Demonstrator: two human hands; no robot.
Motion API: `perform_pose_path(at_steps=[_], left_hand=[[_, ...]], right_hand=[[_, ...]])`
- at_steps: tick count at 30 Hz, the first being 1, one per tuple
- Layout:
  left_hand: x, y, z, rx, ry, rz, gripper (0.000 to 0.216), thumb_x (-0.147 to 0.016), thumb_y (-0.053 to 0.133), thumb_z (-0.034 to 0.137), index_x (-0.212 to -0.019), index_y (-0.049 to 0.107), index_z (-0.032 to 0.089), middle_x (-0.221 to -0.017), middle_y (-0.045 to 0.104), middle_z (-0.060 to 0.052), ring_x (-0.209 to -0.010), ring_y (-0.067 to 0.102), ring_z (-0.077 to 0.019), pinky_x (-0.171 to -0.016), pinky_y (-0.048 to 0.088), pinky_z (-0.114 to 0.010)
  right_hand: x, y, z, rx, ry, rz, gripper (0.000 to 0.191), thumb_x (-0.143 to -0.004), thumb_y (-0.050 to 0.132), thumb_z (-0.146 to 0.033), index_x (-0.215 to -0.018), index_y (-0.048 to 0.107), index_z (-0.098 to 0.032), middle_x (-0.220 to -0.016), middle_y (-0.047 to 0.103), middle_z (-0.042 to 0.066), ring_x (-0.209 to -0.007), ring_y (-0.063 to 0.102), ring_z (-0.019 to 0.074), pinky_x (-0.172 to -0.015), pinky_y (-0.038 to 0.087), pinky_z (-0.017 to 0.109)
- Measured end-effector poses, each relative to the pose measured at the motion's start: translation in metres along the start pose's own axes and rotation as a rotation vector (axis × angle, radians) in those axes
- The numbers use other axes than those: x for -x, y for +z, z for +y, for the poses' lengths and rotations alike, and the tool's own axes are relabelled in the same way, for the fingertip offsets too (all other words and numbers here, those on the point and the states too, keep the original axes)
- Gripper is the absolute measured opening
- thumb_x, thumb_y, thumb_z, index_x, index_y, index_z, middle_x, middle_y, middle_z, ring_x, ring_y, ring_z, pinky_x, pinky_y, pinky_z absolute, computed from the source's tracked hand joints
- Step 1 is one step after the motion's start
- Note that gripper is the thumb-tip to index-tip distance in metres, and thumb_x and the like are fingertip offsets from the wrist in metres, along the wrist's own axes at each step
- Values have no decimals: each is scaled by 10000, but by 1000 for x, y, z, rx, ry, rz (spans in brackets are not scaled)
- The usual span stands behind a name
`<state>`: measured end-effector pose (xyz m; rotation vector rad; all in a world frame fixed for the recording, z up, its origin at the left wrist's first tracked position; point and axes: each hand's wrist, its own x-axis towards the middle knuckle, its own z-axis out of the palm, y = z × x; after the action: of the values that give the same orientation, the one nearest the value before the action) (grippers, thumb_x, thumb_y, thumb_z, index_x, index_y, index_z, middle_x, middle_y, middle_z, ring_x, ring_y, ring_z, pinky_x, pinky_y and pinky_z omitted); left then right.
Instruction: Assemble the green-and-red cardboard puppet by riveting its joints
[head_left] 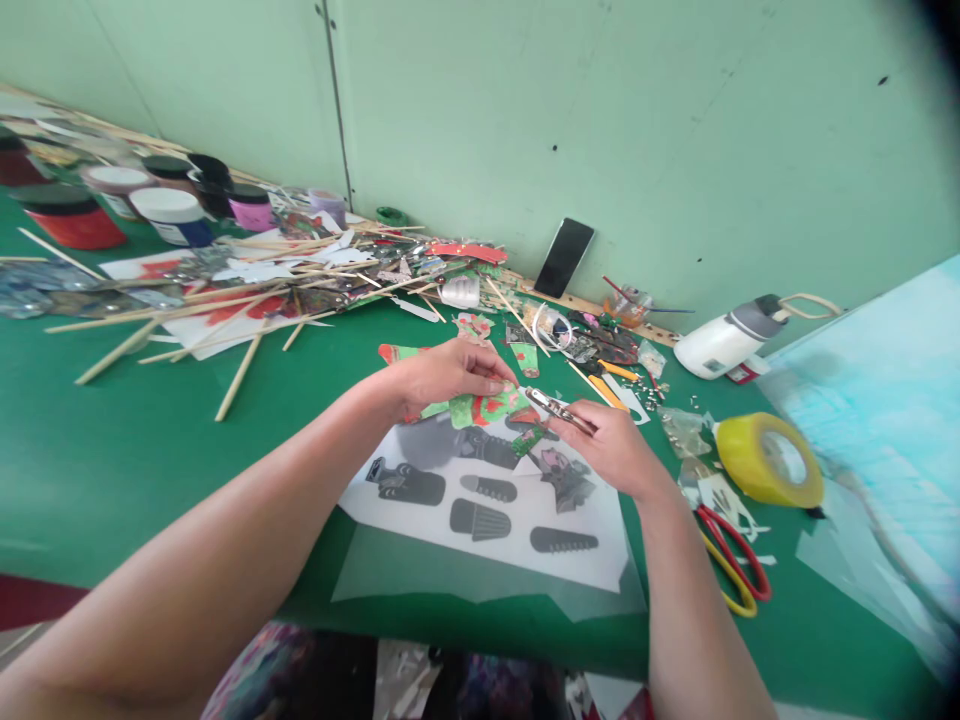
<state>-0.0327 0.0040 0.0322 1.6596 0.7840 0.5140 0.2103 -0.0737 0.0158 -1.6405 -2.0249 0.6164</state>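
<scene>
My left hand (450, 378) pinches a green and red paper cutout (491, 408) above the table. In my right hand (616, 445) is a silver plier-like hand tool (553, 406), its jaws at the cutout's right edge. Whether the jaws are closed on the paper is too small to tell. Beneath both hands lies a white sheet (521, 512) printed with dark grey shapes. A small dark green patterned piece (527, 440) and a grey and pink figure cutout (564, 480) lie on that sheet.
Paint jars (171, 217) and a pile of wooden sticks (247, 300) spread over the left. A phone (564, 257) leans on the wall. To the right are a white bottle (718, 338), yellow tape roll (769, 460), and red and yellow handled scissors (739, 555).
</scene>
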Motion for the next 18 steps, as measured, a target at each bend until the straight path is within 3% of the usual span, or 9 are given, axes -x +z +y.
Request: perform_pose_path(at_steps=[6, 10, 18], left_hand=[[1, -2, -3, -10, -58, -63, 288, -729, 671, 334, -965, 735, 181, -747, 673, -10, -683, 568, -127, -622, 416, -228], [2, 0, -1, -6, -88, -57, 277, -708, 681, 312, -931, 745, 161, -657, 640, -2, -609, 537, -113, -571, 396, -225], [2, -2, 2, -94, -95, -47, 266, -714, 666, 297, -931, 753, 170, -674, 643, 1, -612, 527, -109, -580, 392, -225]], right_hand=[[1, -1, -7, -34, -12, -169, 277, -867, 552, -425, -744, 643, -194, -723, 608, 3, -659, 534, 135, -598, 376, 239], [1, 0, -10, -26, -16, -189, 276, -870, 548, -415, -732, 639, -194, -731, 620, 3, -655, 534, 133, -593, 367, 240], [0, 1, -8, -45, -10, -203, 303, -879, 532, -415, -700, 616, -185, -699, 588, -1, -651, 519, 133, -599, 369, 240]])
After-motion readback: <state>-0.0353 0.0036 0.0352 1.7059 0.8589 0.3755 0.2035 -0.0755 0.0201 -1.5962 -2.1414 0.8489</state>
